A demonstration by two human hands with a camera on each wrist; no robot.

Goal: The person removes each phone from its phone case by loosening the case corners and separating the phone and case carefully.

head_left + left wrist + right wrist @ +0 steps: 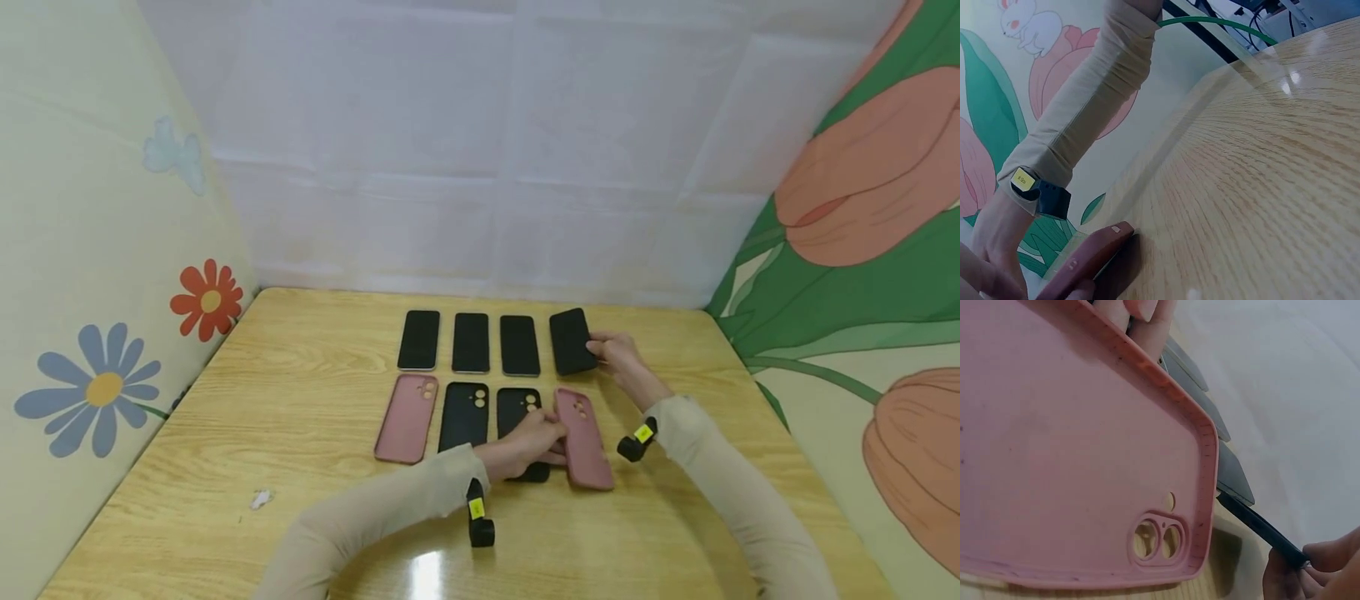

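Note:
My left hand grips the left long edge of a pink phone case, which is tilted up off the table. In the right wrist view this case fills much of the frame, its inner side and camera holes showing. My right hand pinches the right edge of a black phone at the right end of the back row. That phone is tilted, with the thumb on one face and fingers on the other. A black phone case lies partly under my left hand.
Three phones lie in the back row: left, middle and right. In front are another pink case and another black case. A white scrap sits on the wooden table. Printed cloth walls stand around it.

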